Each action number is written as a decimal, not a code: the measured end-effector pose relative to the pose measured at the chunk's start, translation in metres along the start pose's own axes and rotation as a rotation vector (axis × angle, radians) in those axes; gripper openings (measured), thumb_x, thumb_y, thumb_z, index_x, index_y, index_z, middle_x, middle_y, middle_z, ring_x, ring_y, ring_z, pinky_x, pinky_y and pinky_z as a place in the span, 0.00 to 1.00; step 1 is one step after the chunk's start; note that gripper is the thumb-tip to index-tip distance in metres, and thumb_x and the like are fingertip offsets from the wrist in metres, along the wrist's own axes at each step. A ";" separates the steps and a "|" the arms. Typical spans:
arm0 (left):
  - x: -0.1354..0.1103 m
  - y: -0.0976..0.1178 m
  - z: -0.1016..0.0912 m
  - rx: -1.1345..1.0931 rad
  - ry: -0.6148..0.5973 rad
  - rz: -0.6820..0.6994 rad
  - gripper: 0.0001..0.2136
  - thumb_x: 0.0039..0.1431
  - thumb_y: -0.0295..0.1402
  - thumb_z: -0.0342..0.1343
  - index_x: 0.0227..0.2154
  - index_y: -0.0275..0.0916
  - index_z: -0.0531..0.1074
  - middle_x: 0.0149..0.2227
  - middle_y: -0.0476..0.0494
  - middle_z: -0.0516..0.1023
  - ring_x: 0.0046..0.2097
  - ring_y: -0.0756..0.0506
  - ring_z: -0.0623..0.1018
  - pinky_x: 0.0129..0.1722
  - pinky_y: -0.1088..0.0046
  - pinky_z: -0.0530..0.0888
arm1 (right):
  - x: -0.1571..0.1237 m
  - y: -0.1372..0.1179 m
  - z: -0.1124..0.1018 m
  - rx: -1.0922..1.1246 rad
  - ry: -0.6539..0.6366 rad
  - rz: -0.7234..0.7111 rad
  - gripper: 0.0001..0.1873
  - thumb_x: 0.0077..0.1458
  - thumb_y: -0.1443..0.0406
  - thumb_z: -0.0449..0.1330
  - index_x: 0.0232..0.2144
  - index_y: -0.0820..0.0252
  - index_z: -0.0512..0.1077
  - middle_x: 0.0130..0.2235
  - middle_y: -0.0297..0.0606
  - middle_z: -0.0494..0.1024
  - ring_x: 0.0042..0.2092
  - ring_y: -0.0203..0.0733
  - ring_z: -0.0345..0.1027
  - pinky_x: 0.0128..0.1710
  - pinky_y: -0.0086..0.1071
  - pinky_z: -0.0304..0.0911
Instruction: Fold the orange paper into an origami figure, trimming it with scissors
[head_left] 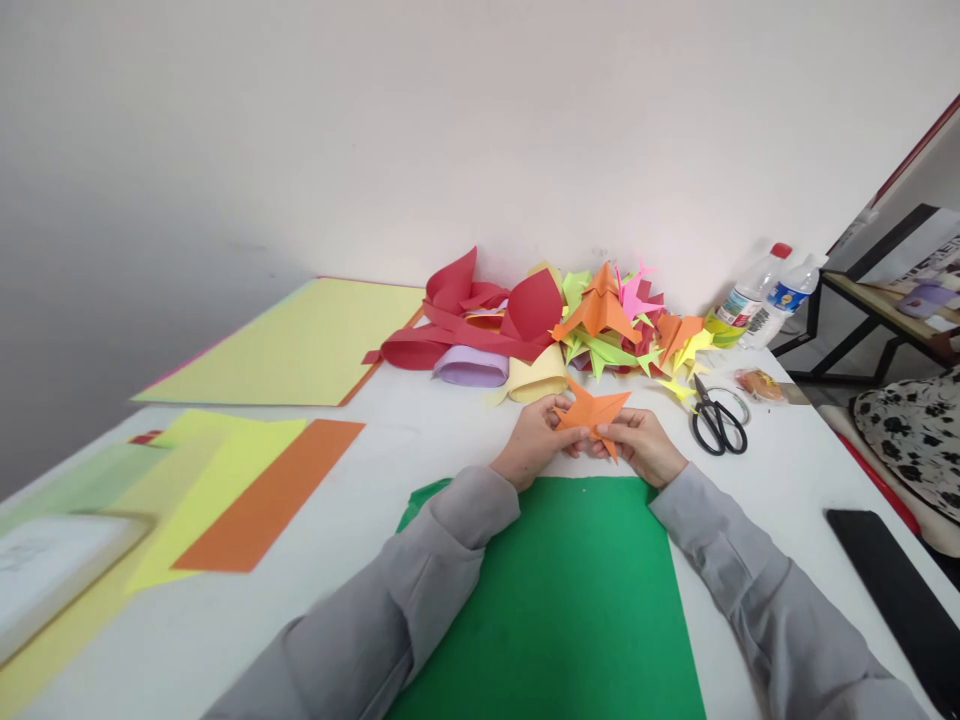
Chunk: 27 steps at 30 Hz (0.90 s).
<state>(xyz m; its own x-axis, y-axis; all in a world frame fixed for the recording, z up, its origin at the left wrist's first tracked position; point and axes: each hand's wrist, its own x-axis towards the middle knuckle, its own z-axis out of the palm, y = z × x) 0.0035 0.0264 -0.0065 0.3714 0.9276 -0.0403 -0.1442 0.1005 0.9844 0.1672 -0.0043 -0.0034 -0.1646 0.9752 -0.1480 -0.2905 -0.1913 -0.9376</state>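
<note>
An orange folded-paper figure [592, 410] with several pointed tips is held up between both hands, above the far edge of a green sheet [577, 590]. My left hand [536, 437] pinches its left side, thumb on the front face. My right hand [639, 440] grips the lower right part between thumb and fingers. The fingers behind the paper are partly hidden. Just beyond the hands lies a pile of folded-paper figures [600, 305] in orange, green, pink and yellow. Left of that pile are curled red paper shapes [529, 308] and rolled lilac [472, 367] and cream paper pieces [536, 375].
Black-handled scissors [716, 420] lie right of the hands, near a small wrapped packet [761, 385]. Two bottles [750, 290] lean at the wall. Yellow sheets [300, 340] and an orange strip [274, 495] lie left, a white box [60, 570] nearer. A black flat object [889, 590] lies right.
</note>
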 end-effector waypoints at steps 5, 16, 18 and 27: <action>-0.002 0.002 0.001 0.031 0.013 0.000 0.22 0.34 0.32 0.69 0.31 0.36 0.62 0.15 0.54 0.73 0.17 0.50 0.73 0.18 0.78 0.70 | 0.002 0.006 -0.001 -0.067 0.001 -0.064 0.14 0.32 0.66 0.71 0.26 0.66 0.76 0.22 0.37 0.77 0.22 0.35 0.68 0.21 0.27 0.63; 0.000 0.003 0.000 0.049 -0.093 -0.024 0.20 0.36 0.32 0.68 0.30 0.35 0.64 0.18 0.49 0.75 0.20 0.49 0.75 0.22 0.75 0.74 | 0.004 0.012 -0.006 -0.076 0.018 -0.091 0.11 0.33 0.67 0.70 0.23 0.66 0.75 0.20 0.36 0.76 0.21 0.35 0.68 0.22 0.28 0.63; 0.000 0.003 0.000 0.037 -0.102 -0.029 0.20 0.36 0.32 0.68 0.31 0.35 0.65 0.18 0.50 0.75 0.20 0.49 0.75 0.22 0.75 0.74 | 0.004 0.012 -0.006 -0.075 0.007 -0.094 0.11 0.33 0.68 0.70 0.24 0.65 0.75 0.20 0.36 0.76 0.21 0.35 0.68 0.22 0.28 0.63; 0.001 0.003 -0.004 -0.057 -0.129 -0.093 0.22 0.36 0.31 0.69 0.33 0.34 0.64 0.19 0.48 0.76 0.21 0.47 0.77 0.24 0.73 0.75 | 0.003 0.004 -0.002 -0.020 0.003 -0.074 0.14 0.32 0.69 0.70 0.28 0.65 0.77 0.22 0.36 0.77 0.21 0.33 0.65 0.21 0.27 0.61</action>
<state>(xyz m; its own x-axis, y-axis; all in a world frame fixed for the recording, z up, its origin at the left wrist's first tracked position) -0.0005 0.0288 -0.0048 0.4996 0.8599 -0.1047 -0.1542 0.2073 0.9660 0.1674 -0.0022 -0.0085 -0.1401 0.9870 -0.0787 -0.2825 -0.1160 -0.9522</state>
